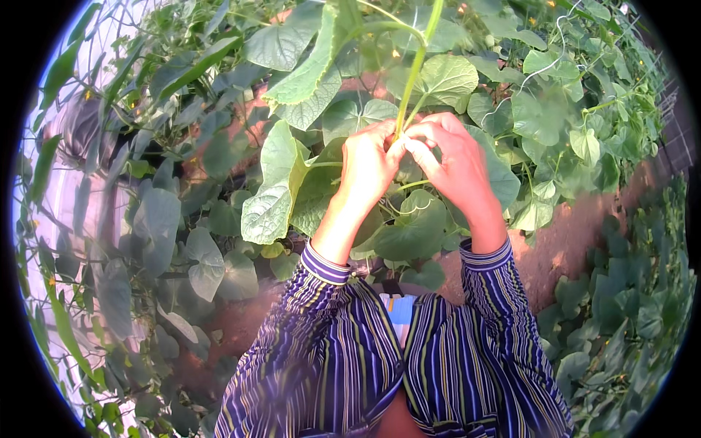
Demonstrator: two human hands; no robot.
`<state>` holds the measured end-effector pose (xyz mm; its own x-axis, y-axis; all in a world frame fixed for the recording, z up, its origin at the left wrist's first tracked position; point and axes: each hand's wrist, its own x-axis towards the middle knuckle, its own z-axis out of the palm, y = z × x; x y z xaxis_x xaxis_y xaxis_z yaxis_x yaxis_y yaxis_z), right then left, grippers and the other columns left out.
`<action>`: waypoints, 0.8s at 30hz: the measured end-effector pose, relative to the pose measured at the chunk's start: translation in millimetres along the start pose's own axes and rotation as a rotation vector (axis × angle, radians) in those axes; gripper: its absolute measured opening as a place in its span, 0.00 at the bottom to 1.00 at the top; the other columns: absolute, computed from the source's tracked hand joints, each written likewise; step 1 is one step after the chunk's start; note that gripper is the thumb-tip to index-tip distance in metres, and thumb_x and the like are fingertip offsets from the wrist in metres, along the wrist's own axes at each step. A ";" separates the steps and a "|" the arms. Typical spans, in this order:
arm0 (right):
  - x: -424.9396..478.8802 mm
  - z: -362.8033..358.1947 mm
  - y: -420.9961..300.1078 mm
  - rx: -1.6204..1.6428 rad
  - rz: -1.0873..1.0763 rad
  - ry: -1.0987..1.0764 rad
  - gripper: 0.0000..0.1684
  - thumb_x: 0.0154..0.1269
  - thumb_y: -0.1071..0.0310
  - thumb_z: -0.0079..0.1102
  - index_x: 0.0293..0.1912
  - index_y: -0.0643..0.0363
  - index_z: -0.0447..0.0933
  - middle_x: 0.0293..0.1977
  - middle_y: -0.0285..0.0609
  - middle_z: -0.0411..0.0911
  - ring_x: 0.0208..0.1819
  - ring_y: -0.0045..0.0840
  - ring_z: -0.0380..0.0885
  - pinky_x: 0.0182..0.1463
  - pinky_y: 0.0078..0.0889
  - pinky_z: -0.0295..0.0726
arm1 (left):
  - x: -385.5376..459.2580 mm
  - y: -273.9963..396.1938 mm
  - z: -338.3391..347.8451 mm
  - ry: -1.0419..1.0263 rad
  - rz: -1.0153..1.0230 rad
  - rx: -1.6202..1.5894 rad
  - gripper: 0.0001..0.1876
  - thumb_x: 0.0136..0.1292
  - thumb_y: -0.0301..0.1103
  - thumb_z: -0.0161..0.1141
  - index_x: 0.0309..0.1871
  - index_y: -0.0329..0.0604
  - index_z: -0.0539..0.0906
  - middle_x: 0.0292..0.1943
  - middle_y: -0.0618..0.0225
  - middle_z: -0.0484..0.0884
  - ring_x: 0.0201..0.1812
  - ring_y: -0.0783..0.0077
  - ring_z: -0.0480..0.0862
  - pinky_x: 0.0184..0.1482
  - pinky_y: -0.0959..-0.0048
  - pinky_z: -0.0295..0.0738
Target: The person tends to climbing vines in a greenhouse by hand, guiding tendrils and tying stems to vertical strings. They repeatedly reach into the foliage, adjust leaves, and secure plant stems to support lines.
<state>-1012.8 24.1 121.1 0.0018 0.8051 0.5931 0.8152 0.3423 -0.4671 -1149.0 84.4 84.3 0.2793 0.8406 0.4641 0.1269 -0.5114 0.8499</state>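
A pale green vine stem point(414, 71), likely of a cucumber plant, runs from the top of the view down into both hands. My left hand point(369, 159) is closed around it, thumb and fingers pinching near the lower visible part. Beside it, my right hand point(452, 153) has thumb and fingertips pinched together at the same stem, where a leaf stalk branches off. The fingertips of both hands meet there and hide what lies between them. A broad, lit leaf point(276, 186) hangs left of my left hand. Another leaf point(446, 79) spreads just above my right hand.
Dense leafy vines surround the hands, with small yellow flowers among them. A white string point(539, 71) hangs loosely at upper right. Bare brown soil point(569, 252) forms a path on the right, with another plant row point(630, 306) beyond. Pale sheeting point(82, 202) stands at the left.
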 end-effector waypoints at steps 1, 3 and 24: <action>-3.6 -0.8 2.3 -0.022 -0.005 0.036 0.07 0.62 0.65 0.60 0.39 0.54 0.80 0.33 0.37 0.78 0.33 0.32 0.80 0.34 0.33 0.77 | 3.0 -2.3 -0.2 0.011 -0.019 0.000 0.11 0.57 0.27 0.67 0.45 0.39 0.85 0.32 0.56 0.84 0.29 0.64 0.82 0.35 0.69 0.77; -14.8 -2.8 6.7 -0.068 -0.007 0.101 0.07 0.63 0.66 0.59 0.41 0.53 0.80 0.35 0.37 0.78 0.35 0.34 0.80 0.34 0.34 0.77 | 5.7 -5.7 -4.4 0.008 -0.003 0.123 0.13 0.59 0.26 0.66 0.48 0.39 0.85 0.30 0.66 0.87 0.31 0.81 0.83 0.38 0.77 0.79; -35.9 -30.0 -30.9 0.675 0.273 -0.105 0.10 0.71 0.69 0.52 0.46 0.63 0.79 0.34 0.41 0.79 0.29 0.20 0.77 0.34 0.20 0.75 | 4.3 -9.4 -7.3 0.063 -0.073 0.087 0.12 0.59 0.35 0.70 0.44 0.41 0.87 0.25 0.73 0.84 0.28 0.86 0.78 0.35 0.82 0.73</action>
<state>-1020.6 -29.9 133.9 0.0704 0.9351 0.3474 0.2592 0.3192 -0.9115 -1155.9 94.1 80.2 0.2065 0.8844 0.4185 0.2276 -0.4594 0.8586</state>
